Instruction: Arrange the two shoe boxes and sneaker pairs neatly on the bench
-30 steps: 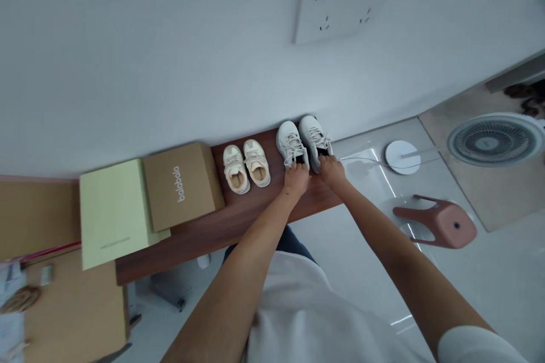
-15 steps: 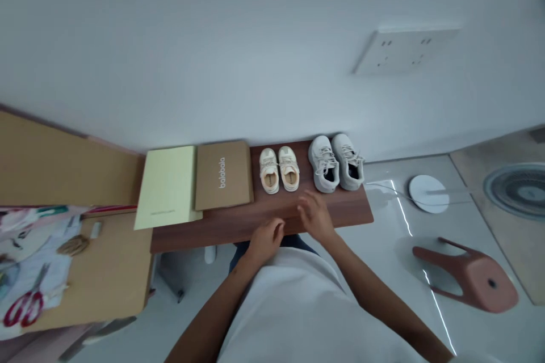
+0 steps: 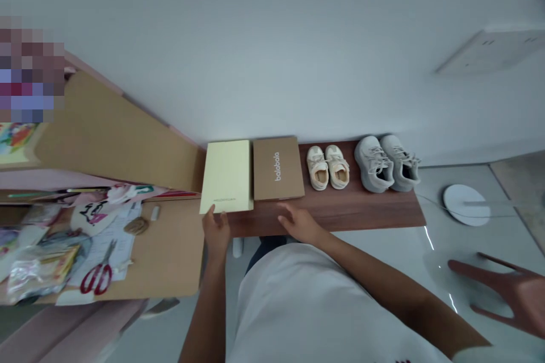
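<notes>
A dark wooden shelf (image 3: 366,210) runs along the white wall. On it, from left to right, lie a pale yellow box (image 3: 227,176), a brown "balabala" box (image 3: 277,168), a small cream pair of shoes (image 3: 327,167) and a larger grey-white pair of sneakers (image 3: 386,163). My left hand (image 3: 216,229) is at the near edge of the yellow box, fingers apart, holding nothing. Fingers spread, my right hand (image 3: 296,220) hovers over the shelf's front edge, just in front of the brown box.
A light wooden desk (image 3: 166,255) at the left carries papers, red scissors (image 3: 99,275) and clutter. A pink stool (image 3: 506,289) lies on the glossy floor at the right. A white round fan base (image 3: 466,204) stands near the shelf's end. A wall socket (image 3: 489,51) is above.
Both hands have left the grey-white sneakers and swung left along the shelf, to the two boxes. My view has turned left with them, bringing the cluttered desk into sight.
</notes>
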Demonstrator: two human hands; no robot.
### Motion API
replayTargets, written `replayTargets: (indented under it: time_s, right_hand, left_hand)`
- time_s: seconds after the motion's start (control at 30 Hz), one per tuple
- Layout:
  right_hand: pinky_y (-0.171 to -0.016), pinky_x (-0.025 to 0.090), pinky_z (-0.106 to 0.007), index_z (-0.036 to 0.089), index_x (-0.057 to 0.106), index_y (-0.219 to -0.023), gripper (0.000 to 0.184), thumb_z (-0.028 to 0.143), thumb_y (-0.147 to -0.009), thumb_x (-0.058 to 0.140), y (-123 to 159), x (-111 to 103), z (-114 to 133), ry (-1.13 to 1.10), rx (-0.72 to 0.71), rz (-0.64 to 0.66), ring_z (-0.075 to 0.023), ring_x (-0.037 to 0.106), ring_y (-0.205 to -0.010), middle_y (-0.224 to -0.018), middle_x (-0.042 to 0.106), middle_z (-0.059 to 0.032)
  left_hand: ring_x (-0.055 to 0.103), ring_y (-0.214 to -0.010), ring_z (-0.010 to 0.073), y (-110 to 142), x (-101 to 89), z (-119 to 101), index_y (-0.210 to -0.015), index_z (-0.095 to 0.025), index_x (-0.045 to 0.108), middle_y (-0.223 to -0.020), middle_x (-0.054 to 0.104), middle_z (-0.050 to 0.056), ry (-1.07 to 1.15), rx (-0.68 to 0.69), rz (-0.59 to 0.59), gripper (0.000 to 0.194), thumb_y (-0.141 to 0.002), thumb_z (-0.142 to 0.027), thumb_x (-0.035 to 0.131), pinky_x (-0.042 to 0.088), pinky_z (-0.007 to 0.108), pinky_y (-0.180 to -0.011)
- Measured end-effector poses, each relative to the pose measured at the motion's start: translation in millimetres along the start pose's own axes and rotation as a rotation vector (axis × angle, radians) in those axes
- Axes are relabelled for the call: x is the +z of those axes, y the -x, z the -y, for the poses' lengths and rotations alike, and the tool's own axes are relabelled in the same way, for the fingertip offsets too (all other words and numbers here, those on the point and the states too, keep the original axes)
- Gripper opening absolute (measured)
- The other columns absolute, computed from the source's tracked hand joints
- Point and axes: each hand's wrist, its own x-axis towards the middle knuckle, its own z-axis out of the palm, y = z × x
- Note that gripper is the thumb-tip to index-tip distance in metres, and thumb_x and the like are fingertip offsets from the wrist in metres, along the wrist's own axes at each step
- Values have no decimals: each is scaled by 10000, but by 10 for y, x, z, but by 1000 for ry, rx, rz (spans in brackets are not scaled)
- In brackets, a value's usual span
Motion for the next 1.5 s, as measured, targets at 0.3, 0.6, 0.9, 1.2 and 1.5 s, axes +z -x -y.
replayTargets:
  time_s: [0.3, 0.6, 0.9, 1.2, 1.5]
  right_hand:
    - [-1166, 390, -444, 49, 426, -1490, 649, 257, -903, 609, -1184, 1343, 649, -122, 425, -21, -334, 505, -1396, -1484, 530, -244]
    - [-1005, 543, -517, 310, 314, -1555, 702, 581, -946, 534, -1171, 1509, 340, -567, 527, -146, -278, 610, -1262, -1449, 586, -102]
    - [-804, 603, -468, 227, 664, -1175, 607, 709, -954, 370, -1082, 1774, 605, -1038, 515, 143, -262, 718, -947, -1042, 761, -95]
    - [-1061, 489, -489, 199, 653, -1142, 365, 442, -907, 516, -754, 1647, 394, -383, 379, -467, -284, 594, -1254, -1235, 690, -136]
    - [-1171, 311, -572, 54, 529, -1360, 562, 362, -890, 528, -669, 296, -315, 291, 351, -870, -375, 347, -1452, -1516, 403, -281]
  left_hand:
    - [706, -1121, 296, -1269, 20, 513, -1127, -129, 681, -1130, 749, 176, 575, -660, 378, 500, -999, -531, 412, 556, 435, -977]
    - [567, -1346, 274, -1036, -370, 444, -1356, -179, 631, -1381, 660, 117, 729, -481, 562, 556, -956, -554, 535, 450, 412, -1133]
    - [338, -1504, 317, -213, -676, 278, -1559, -188, 387, -1611, 382, 180, 89, 261, 311, 699, -955, -503, 543, 296, 515, -1223]
    - [107, -1556, 433, -76, -242, 335, -1610, -222, 286, -1691, 152, 212, -284, 359, 441, 780, -928, -471, 572, 194, 711, -1169]
    - [77, -1563, 421, -673, -150, 258, -1608, -208, 279, -1699, 79, 223, -254, 297, 449, 920, -847, -510, 698, 202, 670, -1184]
